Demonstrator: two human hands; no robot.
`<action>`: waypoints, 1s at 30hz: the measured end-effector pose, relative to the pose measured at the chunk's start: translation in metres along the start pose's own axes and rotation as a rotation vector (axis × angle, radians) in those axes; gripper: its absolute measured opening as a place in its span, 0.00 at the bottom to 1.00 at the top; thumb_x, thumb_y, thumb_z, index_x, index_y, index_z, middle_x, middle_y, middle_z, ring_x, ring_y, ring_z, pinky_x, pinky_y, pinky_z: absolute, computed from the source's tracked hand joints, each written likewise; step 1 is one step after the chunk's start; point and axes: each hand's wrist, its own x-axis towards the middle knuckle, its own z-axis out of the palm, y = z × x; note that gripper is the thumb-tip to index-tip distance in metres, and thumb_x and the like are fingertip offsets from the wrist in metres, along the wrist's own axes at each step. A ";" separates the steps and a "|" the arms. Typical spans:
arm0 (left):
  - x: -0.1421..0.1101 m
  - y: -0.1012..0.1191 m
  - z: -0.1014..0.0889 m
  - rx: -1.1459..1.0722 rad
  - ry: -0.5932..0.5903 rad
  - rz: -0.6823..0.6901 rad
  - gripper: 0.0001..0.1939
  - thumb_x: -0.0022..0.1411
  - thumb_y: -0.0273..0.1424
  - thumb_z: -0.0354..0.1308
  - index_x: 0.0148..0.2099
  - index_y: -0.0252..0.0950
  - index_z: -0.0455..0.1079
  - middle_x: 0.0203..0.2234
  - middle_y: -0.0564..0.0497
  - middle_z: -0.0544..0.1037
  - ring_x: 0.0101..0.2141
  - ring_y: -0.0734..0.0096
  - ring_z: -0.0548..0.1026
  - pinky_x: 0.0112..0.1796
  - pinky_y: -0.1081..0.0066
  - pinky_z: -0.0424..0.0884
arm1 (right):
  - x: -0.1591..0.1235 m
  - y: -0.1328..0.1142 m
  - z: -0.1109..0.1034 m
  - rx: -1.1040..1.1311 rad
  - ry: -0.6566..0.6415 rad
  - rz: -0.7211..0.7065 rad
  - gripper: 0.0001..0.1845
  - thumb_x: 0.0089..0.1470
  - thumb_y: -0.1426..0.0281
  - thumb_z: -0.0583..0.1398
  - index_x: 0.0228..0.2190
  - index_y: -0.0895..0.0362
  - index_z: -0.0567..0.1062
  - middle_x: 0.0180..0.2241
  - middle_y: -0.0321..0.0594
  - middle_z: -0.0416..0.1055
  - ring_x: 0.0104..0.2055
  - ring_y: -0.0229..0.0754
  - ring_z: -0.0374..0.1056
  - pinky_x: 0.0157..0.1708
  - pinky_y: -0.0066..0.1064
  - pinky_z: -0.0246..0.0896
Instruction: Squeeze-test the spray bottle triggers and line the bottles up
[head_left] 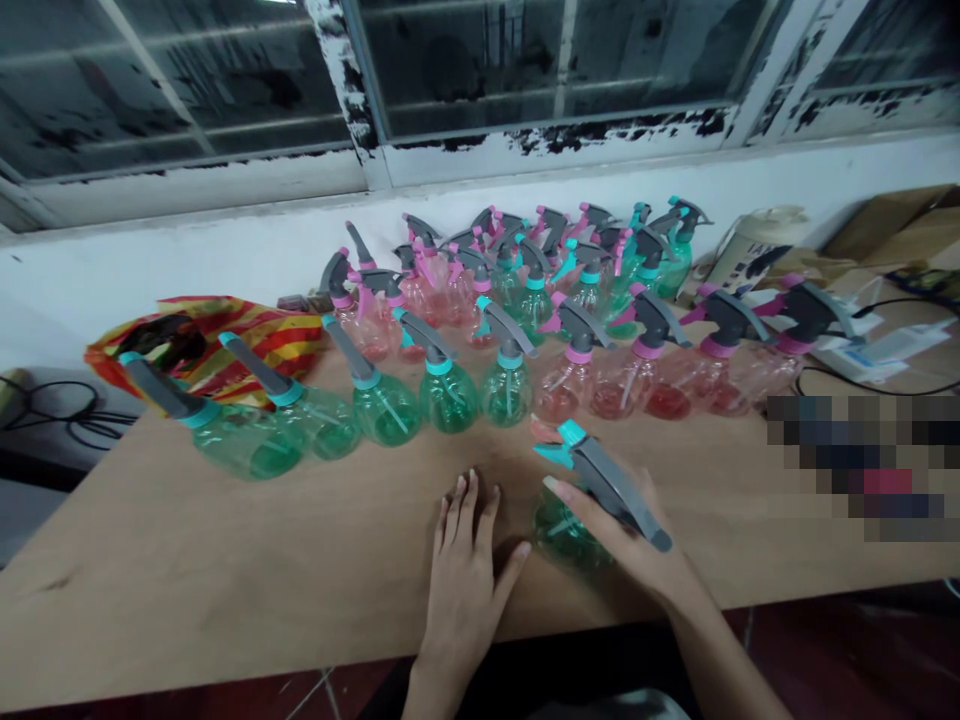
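The right hand (630,530) is wrapped around a light, slippery green spray bottle (566,535), best held by its neck, while the left hand (465,570) lies flat and open on the surface (225,560).

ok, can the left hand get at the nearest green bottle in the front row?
Probably yes. The left hand lies flat and empty on the table, with bare tabletop between it and that green bottle; nothing blocks the way.

Light: dim, cool, seemingly from overhead
Windows (480,70): dark
Shadows: soft under hands
Blur: slight throughout
Edges: bowed by wide lens
Right side: one pixelated patch
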 end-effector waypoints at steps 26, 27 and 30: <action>0.000 0.000 -0.001 -0.017 -0.012 -0.011 0.29 0.70 0.40 0.50 0.68 0.34 0.51 0.66 0.37 0.57 0.66 0.53 0.54 0.61 0.48 0.57 | 0.002 -0.002 -0.001 -0.011 -0.009 0.013 0.13 0.57 0.64 0.61 0.45 0.51 0.75 0.41 0.41 0.78 0.49 0.50 0.74 0.44 0.38 0.72; 0.000 0.001 -0.001 -0.019 -0.013 -0.011 0.29 0.70 0.40 0.50 0.68 0.33 0.51 0.66 0.37 0.57 0.66 0.53 0.54 0.61 0.48 0.57 | 0.002 -0.002 -0.001 -0.019 -0.002 0.009 0.14 0.57 0.64 0.61 0.45 0.51 0.75 0.41 0.41 0.78 0.47 0.50 0.75 0.43 0.38 0.72; 0.000 0.000 -0.001 -0.031 -0.011 -0.016 0.29 0.70 0.40 0.50 0.68 0.35 0.50 0.66 0.37 0.57 0.66 0.53 0.54 0.61 0.48 0.57 | 0.001 -0.002 -0.001 -0.022 0.000 -0.013 0.14 0.57 0.64 0.61 0.46 0.51 0.75 0.43 0.41 0.78 0.47 0.49 0.75 0.43 0.37 0.72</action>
